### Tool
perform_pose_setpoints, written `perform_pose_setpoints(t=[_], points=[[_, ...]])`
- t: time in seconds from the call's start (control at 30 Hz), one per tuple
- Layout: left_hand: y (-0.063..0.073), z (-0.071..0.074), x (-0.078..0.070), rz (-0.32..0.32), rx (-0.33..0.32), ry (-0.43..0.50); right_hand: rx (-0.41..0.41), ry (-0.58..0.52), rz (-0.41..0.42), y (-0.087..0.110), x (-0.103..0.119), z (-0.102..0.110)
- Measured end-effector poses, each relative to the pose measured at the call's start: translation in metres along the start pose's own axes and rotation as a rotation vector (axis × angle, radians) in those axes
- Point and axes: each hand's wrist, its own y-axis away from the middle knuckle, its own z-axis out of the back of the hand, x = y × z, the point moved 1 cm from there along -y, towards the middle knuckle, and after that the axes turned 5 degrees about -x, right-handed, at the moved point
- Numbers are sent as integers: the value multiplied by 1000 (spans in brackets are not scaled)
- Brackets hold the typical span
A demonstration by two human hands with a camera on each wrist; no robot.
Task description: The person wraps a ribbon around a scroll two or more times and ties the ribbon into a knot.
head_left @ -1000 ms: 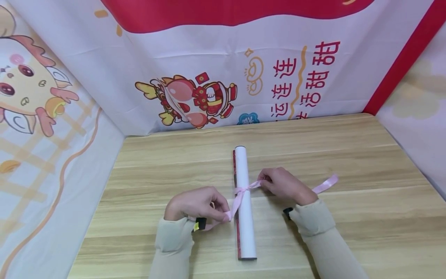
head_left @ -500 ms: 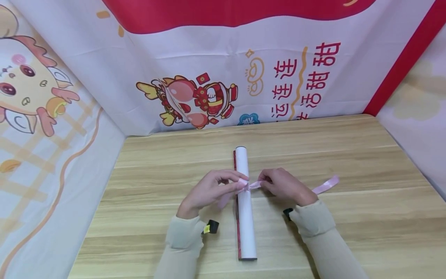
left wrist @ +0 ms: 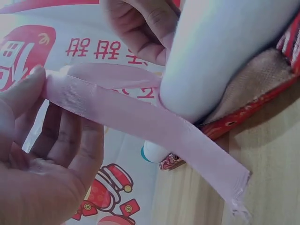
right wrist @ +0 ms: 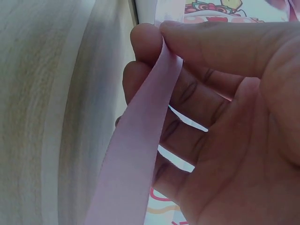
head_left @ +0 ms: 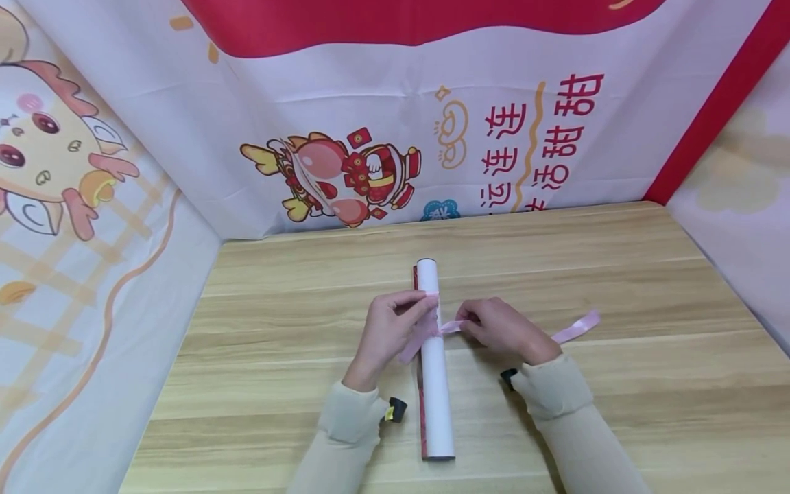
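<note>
A white rolled scroll (head_left: 437, 398) with a red patterned edge (head_left: 423, 429) lies lengthwise on the wooden table. Around its middle runs a pink ribbon (head_left: 452, 327). My left hand (head_left: 390, 326) pinches one part of the ribbon between thumb and finger above the scroll, and a loose end hangs down on the left. In the left wrist view that ribbon (left wrist: 140, 119) spans from the fingertips across the scroll. My right hand (head_left: 503, 329) pinches the other length just right of the scroll; its tail trails out past the wrist. The right wrist view shows the ribbon (right wrist: 136, 140) crossing the palm.
The wooden table (head_left: 278, 288) carries the scroll near its middle. Behind it hangs a white cloth backdrop (head_left: 370, 82) with red print and cartoon figures. Printed cloth (head_left: 92, 309) also walls the left side. A small black wrist device (head_left: 397, 410) sits by the left sleeve.
My left hand has moved from left of the scroll, up and rightward over it, carrying its ribbon part along. The right hand has stayed in place with its ribbon length.
</note>
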Motion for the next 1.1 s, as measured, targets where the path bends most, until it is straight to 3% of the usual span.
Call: perform_pose_setpoints(t=[0.17,0.43,0.73,0.87,1.1], points=[[-1,2,2,0,6,10,1,7,-4,0,1,-1],[-3,3,6,-3,-37,-78,-3,-5,-12,0,2,0],[-4,1,10,-140,-43,-113,0,-10,-10,1,2,2],[-4,0,10,-153,-21,-123,-5,-11,-17,1,2,2],[-3,2,12,-187,-41,-155,-11,3,-23,1,0,2]])
